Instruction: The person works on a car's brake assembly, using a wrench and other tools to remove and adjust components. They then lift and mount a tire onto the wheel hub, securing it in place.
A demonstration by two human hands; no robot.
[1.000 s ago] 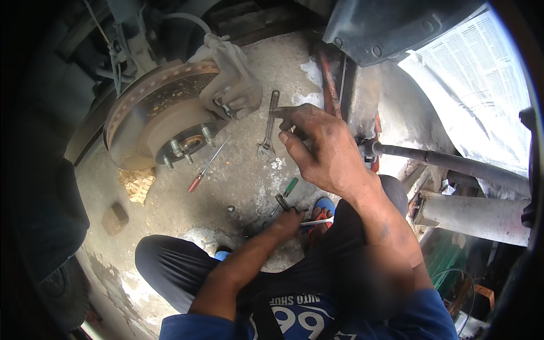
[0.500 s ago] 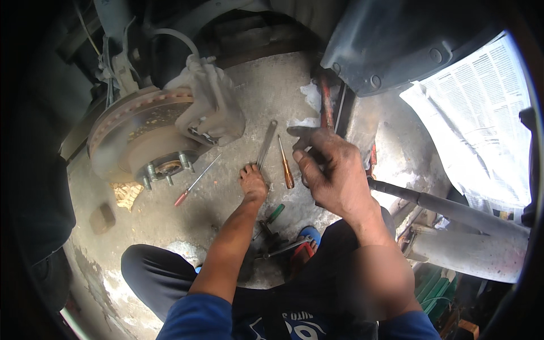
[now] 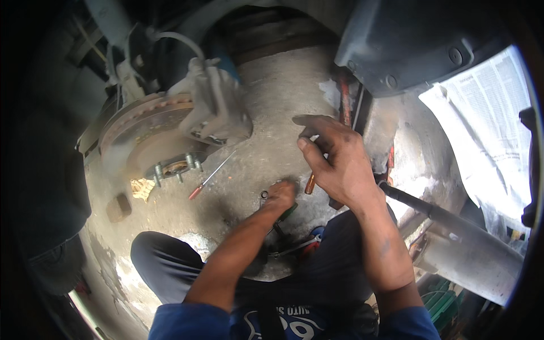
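My left hand (image 3: 281, 195) is low over the concrete, fingers closed around a ring wrench; the ring end of the wrench (image 3: 264, 195) shows at its left side. Higher and to the right, my right hand (image 3: 340, 158) has curled, dark-stained fingers. A dark piece (image 3: 336, 203) sticks out below its palm; what it is stays hidden. Partly behind this hand lies a screwdriver with an amber handle (image 3: 310, 183). A red-handled screwdriver (image 3: 211, 175) rests on the floor to the left. A green-handled tool (image 3: 288, 212) lies just below my left hand, partly covered.
A rusty brake disc (image 3: 144, 127) with bare studs and a caliper (image 3: 218, 107) stand at the upper left. A brown block (image 3: 118, 208) and crumpled paper (image 3: 142, 189) lie below. At right are a red bar (image 3: 345, 102), a thick metal tube (image 3: 464, 260) and newspaper sheets (image 3: 481, 136).
My left hand has drawn back toward me and to the right, and the wrench has left its spot on the floor with it. My right hand keeps its curled pose. The whole view has shifted slightly.
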